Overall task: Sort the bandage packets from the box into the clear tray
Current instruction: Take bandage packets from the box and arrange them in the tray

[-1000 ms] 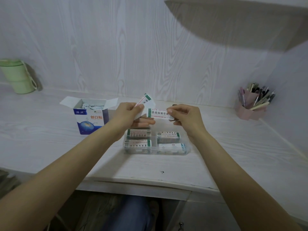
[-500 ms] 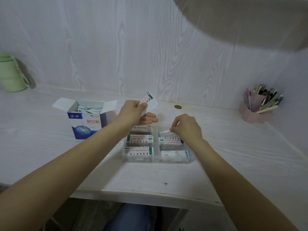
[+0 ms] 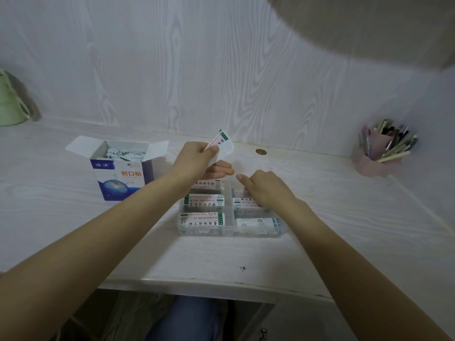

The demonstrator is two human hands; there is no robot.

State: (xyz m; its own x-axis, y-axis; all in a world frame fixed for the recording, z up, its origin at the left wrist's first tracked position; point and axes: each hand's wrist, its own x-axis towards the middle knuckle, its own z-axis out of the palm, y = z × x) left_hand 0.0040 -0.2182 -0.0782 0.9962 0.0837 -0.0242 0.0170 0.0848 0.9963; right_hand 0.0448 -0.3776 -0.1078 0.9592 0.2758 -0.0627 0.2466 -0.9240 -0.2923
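At the bottom centre of the frame I see a knee in blue jeans (image 3: 187, 318) under the white desk (image 3: 344, 217). Both bare forearms reach up from the lower corners toward the middle. Just above centre sits the clear tray (image 3: 230, 232), its compartments already holding bandage packets: one in the near left slot (image 3: 202, 219), one in the near right slot (image 3: 257, 223), and more stacked behind them.

My right hand (image 3: 267, 187) lies over the far right compartment, knuckles up, fingers bent downward onto the packets there; I cannot tell whether they pinch anything, since the fingertips are hidden under the hand. My left hand (image 3: 197, 159) is raised just beyond the tray's far left corner, thumb and fingers clamped on a small sheaf of packets (image 3: 221, 146) that sticks up and tilts to the right.

To the left of centre stands the open blue and white box (image 3: 120, 173), flaps spread, more packets visible inside. Farther back, a brown coin-like disc (image 3: 261, 151) lies near the wall. A pink pen holder (image 3: 376, 156) stands at right, a green cup (image 3: 9, 104) at the far left edge
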